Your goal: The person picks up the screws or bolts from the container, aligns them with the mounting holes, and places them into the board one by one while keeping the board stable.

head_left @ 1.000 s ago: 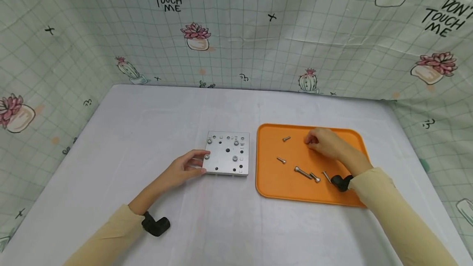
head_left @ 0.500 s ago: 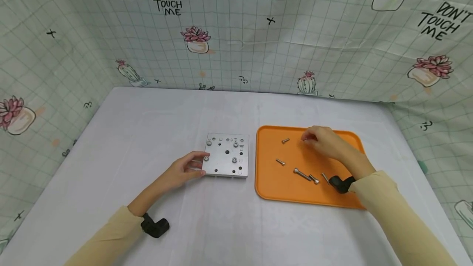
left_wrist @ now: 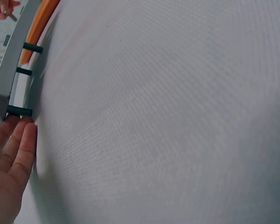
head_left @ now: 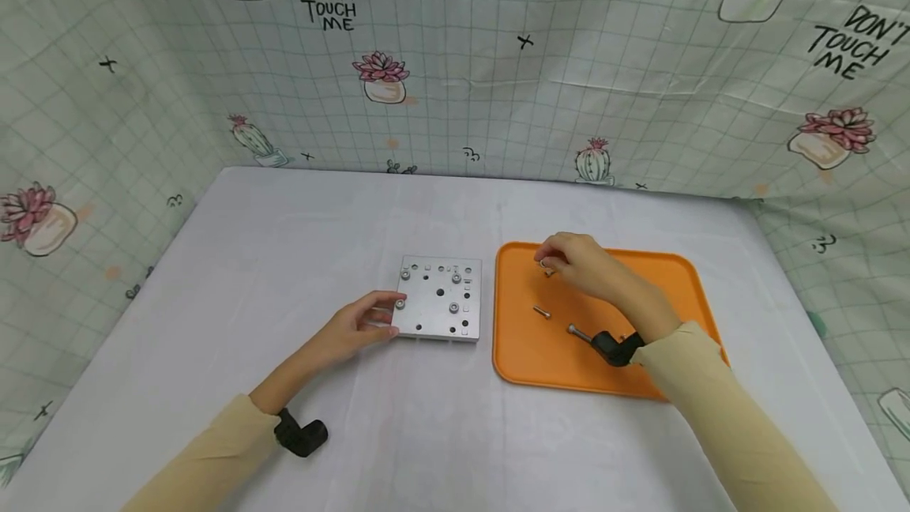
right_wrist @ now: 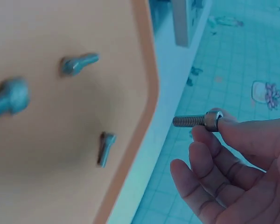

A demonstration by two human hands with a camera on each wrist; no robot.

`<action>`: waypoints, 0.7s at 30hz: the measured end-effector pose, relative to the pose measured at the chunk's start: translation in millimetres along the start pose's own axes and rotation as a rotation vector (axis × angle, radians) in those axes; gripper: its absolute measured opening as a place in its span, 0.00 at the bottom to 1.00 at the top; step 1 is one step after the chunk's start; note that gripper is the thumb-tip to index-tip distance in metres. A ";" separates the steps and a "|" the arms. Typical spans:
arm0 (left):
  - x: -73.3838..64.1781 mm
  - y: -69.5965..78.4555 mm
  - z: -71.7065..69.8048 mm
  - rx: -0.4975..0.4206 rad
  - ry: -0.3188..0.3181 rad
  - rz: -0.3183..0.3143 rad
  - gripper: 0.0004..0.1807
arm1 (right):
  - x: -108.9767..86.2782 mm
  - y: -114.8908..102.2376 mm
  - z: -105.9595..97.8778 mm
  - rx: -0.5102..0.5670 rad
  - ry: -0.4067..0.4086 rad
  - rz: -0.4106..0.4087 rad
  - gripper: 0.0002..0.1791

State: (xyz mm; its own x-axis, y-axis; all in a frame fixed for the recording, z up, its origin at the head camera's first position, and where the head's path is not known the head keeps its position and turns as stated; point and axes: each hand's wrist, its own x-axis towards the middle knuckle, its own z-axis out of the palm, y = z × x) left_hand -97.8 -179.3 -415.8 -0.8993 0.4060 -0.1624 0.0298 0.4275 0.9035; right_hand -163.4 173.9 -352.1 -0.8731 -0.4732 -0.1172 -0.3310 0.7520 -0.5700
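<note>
Right hand point(head_left: 579, 265): thumb and forefinger pinch a metal bolt point(right_wrist: 190, 121) by its head, other fingers loosely bent, above the orange tray point(head_left: 515, 348) near its far left corner; long axis runs out from the fingertips, threaded end pointing away from the palm; presumably light, rigid, slick, best taken by the head. Left hand point(head_left: 355, 326): thumb and fingers hold the left edge of the metal plate point(head_left: 428, 313), probably heavier and stiff, just beside the tray's left edge.
</note>
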 end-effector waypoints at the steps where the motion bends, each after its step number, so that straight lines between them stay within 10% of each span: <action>1: 0.3 -0.3 0.6 0.002 0.000 0.003 0.27 | 2.4 -3.3 1.7 0.005 0.000 0.001 0.10; 21: -0.8 -2.3 -1.5 0.028 -0.001 0.022 0.27 | 44.3 -50.9 46.3 0.163 -0.003 -0.006 0.10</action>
State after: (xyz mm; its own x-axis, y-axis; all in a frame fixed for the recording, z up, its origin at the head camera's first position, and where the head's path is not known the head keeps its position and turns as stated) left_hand -97.9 -181.8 -417.1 -0.8977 0.4167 -0.1432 0.0616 0.4406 0.8956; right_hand -168.7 93.4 -365.9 -0.8701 -0.4791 -0.1157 -0.2734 0.6645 -0.6955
